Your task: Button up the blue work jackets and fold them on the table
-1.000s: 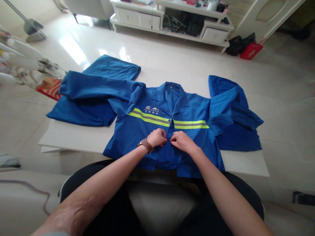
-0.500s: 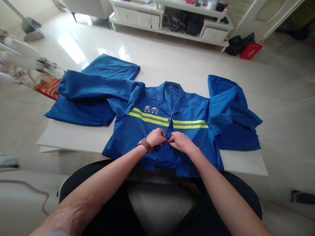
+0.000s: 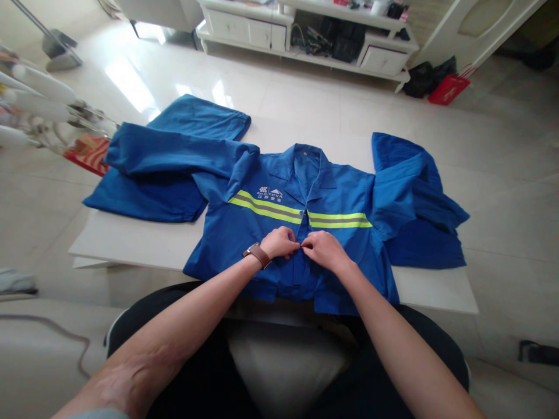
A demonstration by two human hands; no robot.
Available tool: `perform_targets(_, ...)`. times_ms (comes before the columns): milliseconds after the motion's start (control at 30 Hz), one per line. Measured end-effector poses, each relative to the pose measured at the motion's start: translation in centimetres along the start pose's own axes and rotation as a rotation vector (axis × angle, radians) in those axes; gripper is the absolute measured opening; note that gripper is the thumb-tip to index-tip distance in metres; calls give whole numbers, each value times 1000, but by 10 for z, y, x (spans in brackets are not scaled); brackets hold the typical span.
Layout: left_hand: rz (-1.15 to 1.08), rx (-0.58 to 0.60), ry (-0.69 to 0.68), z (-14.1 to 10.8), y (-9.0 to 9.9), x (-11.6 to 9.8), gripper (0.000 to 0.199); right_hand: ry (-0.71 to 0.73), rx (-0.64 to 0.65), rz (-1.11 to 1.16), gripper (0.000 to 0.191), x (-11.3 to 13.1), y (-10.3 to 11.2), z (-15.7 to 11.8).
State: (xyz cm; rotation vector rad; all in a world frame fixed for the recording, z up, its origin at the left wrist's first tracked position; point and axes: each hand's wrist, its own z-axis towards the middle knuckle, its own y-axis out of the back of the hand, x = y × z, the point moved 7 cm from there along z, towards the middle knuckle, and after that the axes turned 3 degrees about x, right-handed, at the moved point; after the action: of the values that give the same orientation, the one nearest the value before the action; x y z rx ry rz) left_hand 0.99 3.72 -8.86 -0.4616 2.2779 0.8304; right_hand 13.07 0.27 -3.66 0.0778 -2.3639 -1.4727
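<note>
A blue work jacket (image 3: 271, 224) with a yellow-green reflective stripe and a white printed logo lies front up, collar away from me and sleeves spread to both sides. My left hand (image 3: 279, 242), with a brown-strapped watch on its wrist, pinches one front edge below the stripe. Opposite it, my right hand (image 3: 322, 249) pinches the other front edge, and the fingertips of both hands meet at the placket. Whatever small fastener lies between the fingers is hidden. Above the hands, a button at stripe level holds the two fronts together.
The jacket lies on a white table (image 3: 131, 241). More folded blue cloth (image 3: 144, 198) lies under the left sleeve, and another blue piece (image 3: 428, 244) under the right one. Beyond, a white cabinet (image 3: 244, 29) stands on the tiled floor, a red bag (image 3: 449, 88) beside it.
My fingertips have come together at the front opening, where a small gap showed before. The whole view has shifted slightly; the jacket lies as before.
</note>
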Motion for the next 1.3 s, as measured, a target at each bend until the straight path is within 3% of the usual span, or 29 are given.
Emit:
perform_targets(300,71,-24,-19,2,-1,4,17,-15,20,-20,29,1,0,0)
perform_targets(1300,155,-70,-10,-6,1,-4,17,-70,15,-5,24,3,-5,0)
